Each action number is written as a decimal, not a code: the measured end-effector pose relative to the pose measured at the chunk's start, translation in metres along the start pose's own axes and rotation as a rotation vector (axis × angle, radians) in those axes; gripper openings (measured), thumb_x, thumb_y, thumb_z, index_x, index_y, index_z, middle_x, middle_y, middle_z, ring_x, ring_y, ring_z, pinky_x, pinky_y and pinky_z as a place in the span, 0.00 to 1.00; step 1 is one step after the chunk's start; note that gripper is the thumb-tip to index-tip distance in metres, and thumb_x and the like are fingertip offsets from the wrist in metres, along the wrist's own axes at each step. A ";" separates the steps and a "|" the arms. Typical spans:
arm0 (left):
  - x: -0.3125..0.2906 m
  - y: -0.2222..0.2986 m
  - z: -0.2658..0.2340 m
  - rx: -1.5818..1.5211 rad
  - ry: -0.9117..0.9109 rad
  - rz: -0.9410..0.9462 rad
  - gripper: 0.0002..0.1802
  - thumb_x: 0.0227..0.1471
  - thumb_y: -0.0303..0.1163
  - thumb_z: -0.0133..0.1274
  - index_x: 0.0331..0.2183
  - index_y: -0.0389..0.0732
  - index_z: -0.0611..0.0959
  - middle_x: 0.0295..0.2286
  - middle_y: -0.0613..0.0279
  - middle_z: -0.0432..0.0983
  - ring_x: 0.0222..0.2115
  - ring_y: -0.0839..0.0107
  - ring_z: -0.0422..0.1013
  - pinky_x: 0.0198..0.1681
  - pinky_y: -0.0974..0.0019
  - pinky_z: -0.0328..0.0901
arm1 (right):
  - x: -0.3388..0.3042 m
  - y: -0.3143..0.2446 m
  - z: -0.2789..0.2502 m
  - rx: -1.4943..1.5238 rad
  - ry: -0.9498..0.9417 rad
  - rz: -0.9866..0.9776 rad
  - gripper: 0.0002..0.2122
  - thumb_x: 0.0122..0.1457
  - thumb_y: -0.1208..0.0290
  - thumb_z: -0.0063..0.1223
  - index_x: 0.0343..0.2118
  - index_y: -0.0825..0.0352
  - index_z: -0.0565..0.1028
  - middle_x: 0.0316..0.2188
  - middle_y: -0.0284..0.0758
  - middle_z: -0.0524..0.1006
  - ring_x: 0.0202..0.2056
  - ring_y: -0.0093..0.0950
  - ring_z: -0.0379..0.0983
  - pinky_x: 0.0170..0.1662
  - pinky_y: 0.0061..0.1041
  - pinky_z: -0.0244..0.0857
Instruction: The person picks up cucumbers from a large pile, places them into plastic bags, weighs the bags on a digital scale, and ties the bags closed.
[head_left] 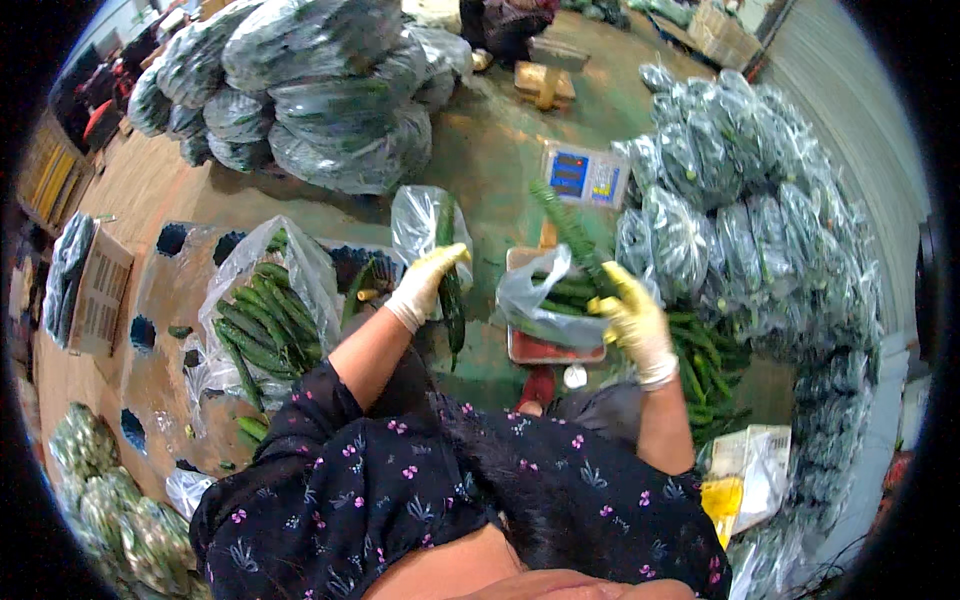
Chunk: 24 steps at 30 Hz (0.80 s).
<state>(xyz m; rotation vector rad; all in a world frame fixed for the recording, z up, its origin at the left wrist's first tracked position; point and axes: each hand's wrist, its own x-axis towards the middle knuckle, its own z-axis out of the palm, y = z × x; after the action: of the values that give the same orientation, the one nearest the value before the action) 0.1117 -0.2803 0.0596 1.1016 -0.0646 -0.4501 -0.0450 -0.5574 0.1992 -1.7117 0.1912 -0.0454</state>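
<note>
My left hand (430, 278), in a pale yellow and white glove, is closed around a long dark green cucumber (453, 325) held lengthwise. My right hand (638, 325), gloved the same way, grips another long cucumber (570, 230) that slants up and to the left. Between the hands, a clear plastic bag (572, 328) with cucumbers inside rests on a scale's red tray (530, 350). Behind the tray stands the scale's display (612, 180). Beyond my left hand lies a clear bag (410, 222). A loose pile of cucumbers (700, 350) is beside my right wrist.
An opened bag of cucumbers (265, 330) sits to the left on a brown sheet with holes (165, 300). Large filled bags (340, 110) are stacked at the far left. Bagged cucumbers (750, 230) line the right wall. A small wooden stool (545, 85) stands far ahead, near another person (505, 30).
</note>
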 end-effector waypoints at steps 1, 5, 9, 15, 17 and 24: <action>0.006 -0.004 0.001 0.000 0.051 -0.008 0.13 0.51 0.40 0.53 0.35 0.41 0.80 0.29 0.69 0.74 0.30 0.79 0.66 0.34 0.72 0.61 | -0.009 0.002 -0.021 -0.001 0.076 -0.042 0.25 0.54 0.61 0.56 0.54 0.65 0.66 0.37 0.31 0.75 0.23 0.14 0.67 0.23 0.15 0.62; 0.008 0.001 0.017 0.058 0.117 0.013 0.13 0.48 0.41 0.55 0.33 0.42 0.81 0.24 0.72 0.71 0.27 0.81 0.64 0.32 0.74 0.58 | -0.040 -0.006 -0.081 -0.379 0.277 -0.010 0.22 0.57 0.53 0.49 0.47 0.65 0.73 0.34 0.29 0.77 0.18 0.15 0.66 0.22 0.16 0.63; 0.009 -0.010 0.043 0.027 0.120 -0.039 0.13 0.48 0.41 0.56 0.33 0.42 0.81 0.25 0.72 0.72 0.27 0.80 0.64 0.31 0.75 0.58 | -0.038 -0.002 -0.128 -0.514 0.287 0.298 0.18 0.59 0.55 0.48 0.39 0.68 0.76 0.22 0.29 0.74 0.15 0.16 0.65 0.18 0.17 0.60; 0.026 -0.023 0.040 -0.150 0.110 -0.150 0.12 0.50 0.39 0.54 0.32 0.41 0.82 0.27 0.70 0.74 0.26 0.78 0.64 0.32 0.74 0.58 | 0.039 0.020 -0.105 -0.714 0.014 0.350 0.22 0.56 0.50 0.48 0.34 0.70 0.76 0.18 0.36 0.73 0.14 0.25 0.68 0.21 0.24 0.63; 0.027 -0.019 0.042 -0.148 0.112 -0.149 0.13 0.50 0.39 0.53 0.32 0.40 0.82 0.27 0.69 0.75 0.26 0.78 0.64 0.32 0.74 0.58 | 0.076 0.036 -0.093 -0.728 -0.087 0.426 0.23 0.56 0.48 0.47 0.34 0.70 0.76 0.19 0.37 0.74 0.15 0.25 0.70 0.22 0.25 0.65; 0.025 -0.007 0.027 -0.205 0.156 -0.122 0.15 0.51 0.40 0.52 0.32 0.38 0.82 0.28 0.66 0.77 0.28 0.75 0.68 0.35 0.72 0.61 | 0.161 0.186 -0.070 -0.361 -0.101 0.711 0.25 0.57 0.46 0.45 0.39 0.68 0.75 0.29 0.37 0.76 0.18 0.30 0.74 0.20 0.25 0.67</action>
<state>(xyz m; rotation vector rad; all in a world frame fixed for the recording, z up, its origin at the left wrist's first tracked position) 0.1243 -0.3153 0.0617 0.9382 0.1831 -0.4678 0.0847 -0.6766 0.0134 -1.9048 0.7564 0.6313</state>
